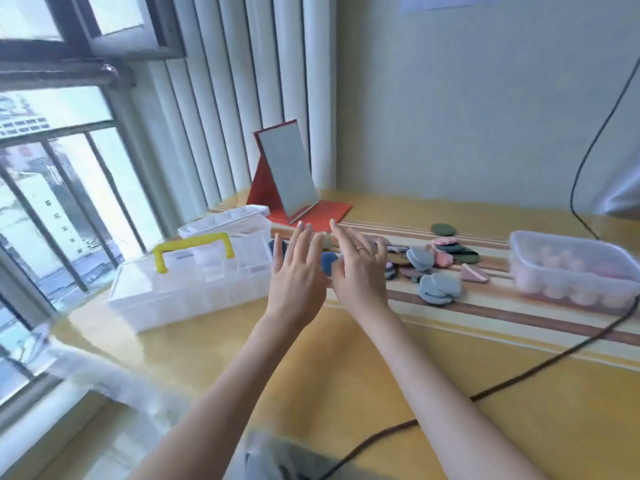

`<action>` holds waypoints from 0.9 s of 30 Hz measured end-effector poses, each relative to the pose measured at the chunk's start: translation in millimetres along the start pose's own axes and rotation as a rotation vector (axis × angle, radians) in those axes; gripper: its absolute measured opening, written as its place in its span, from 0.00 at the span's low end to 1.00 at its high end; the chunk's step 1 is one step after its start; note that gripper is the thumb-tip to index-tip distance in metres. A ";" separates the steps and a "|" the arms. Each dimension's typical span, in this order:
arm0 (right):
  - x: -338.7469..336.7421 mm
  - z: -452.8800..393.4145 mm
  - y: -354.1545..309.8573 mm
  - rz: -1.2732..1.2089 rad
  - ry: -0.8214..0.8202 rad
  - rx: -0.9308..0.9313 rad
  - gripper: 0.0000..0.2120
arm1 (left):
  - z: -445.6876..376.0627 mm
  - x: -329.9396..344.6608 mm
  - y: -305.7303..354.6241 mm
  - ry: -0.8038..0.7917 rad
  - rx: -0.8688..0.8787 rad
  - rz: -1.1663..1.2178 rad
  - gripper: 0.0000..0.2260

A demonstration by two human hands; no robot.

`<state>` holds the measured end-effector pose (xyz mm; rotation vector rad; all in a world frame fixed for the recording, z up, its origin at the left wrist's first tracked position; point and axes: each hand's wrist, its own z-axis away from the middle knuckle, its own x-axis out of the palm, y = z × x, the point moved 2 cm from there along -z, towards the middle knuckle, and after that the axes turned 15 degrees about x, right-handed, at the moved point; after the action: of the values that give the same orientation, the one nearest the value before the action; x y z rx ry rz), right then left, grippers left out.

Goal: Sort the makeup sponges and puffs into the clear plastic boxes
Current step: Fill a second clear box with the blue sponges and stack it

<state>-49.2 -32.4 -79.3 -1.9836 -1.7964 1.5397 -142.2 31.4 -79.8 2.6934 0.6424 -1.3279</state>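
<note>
Both bare hands reach out over a yellow tabletop (pixel 311 368), side by side near the middle. The left hand (pixel 298 271) has its fingers straight and spread, holding nothing. The right hand (pixel 358 268), with a ring on one finger, also shows long straight fingers, but a round dark-blue puff (pixel 328 262) sits between the two hands at the right thumb; motion blur hides whether the thumb pinches it or only touches it.

Just left of the hands stands a clear rectangular plastic box with a yellow handle (pixel 194 282), its long axis running left to right and slightly away. A second clear lidded box (pixel 225 221) lies behind it, partly hidden. Another dark-blue puff (pixel 278 247) peeks out behind the left fingers, mostly covered.

To the right, a loose pile of flat grey, pink, green and brown puffs and sponges (pixel 436 261) spreads across a striped strip of the tabletop, some stacked, a pink wedge sponge (pixel 473 273) at its near right edge. Farther right, a clear open tub of pale pink sponges (pixel 571 268) is cut off by the frame edge.

A red folding stand mirror (pixel 287 178) stands at the far side, tilted back. A black cable (pixel 502 386) crosses the near right tabletop.
</note>
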 end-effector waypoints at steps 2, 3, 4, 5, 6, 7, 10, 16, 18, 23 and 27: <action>22.6 0.5 -29.1 -0.081 -0.093 -0.034 0.26 | 17.5 -14.8 -29.6 0.071 -0.046 -0.113 0.22; 33.2 0.0 -42.2 -0.116 -0.128 -0.054 0.25 | 25.1 -21.4 -43.3 0.098 -0.068 -0.157 0.23; 42.3 -0.7 -54.2 -0.143 -0.149 -0.078 0.25 | 32.1 -26.5 -55.9 0.109 -0.098 -0.190 0.24; 49.7 -1.7 -65.0 -0.157 -0.163 -0.097 0.24 | 38.2 -29.9 -67.5 0.100 -0.138 -0.215 0.25; 57.3 -3.4 -73.9 -0.161 -0.182 -0.109 0.23 | 43.7 -31.6 -78.2 0.069 -0.185 -0.229 0.25; 63.7 -6.4 -81.9 -0.152 -0.214 -0.109 0.22 | 48.5 -31.5 -87.8 0.027 -0.232 -0.231 0.26; 80.5 -22.6 -95.8 -0.091 -0.308 -0.093 0.21 | 59.2 -27.9 -107.7 -0.125 -0.366 -0.159 0.34; 108.1 -66.4 -108.7 -0.002 -0.371 -0.104 0.25 | 65.9 -22.7 -114.5 -0.304 -0.409 -0.125 0.38; 118.3 -78.3 -113.8 0.035 -0.404 -0.074 0.25 | 59.7 -26.0 -113.7 -0.319 -0.441 -0.091 0.35; 137.4 -92.0 -115.6 0.081 -0.342 0.067 0.20 | 22.4 -47.8 -140.4 0.040 -0.581 0.067 0.25; 141.8 -104.6 -103.8 -0.061 -0.305 0.228 0.21 | -4.1 -48.3 -187.3 0.001 -0.854 0.177 0.21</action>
<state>-78.2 167.9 -49.4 -1.6498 -1.6621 2.0136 -239.5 186.7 -17.8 1.9896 0.7308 -0.7528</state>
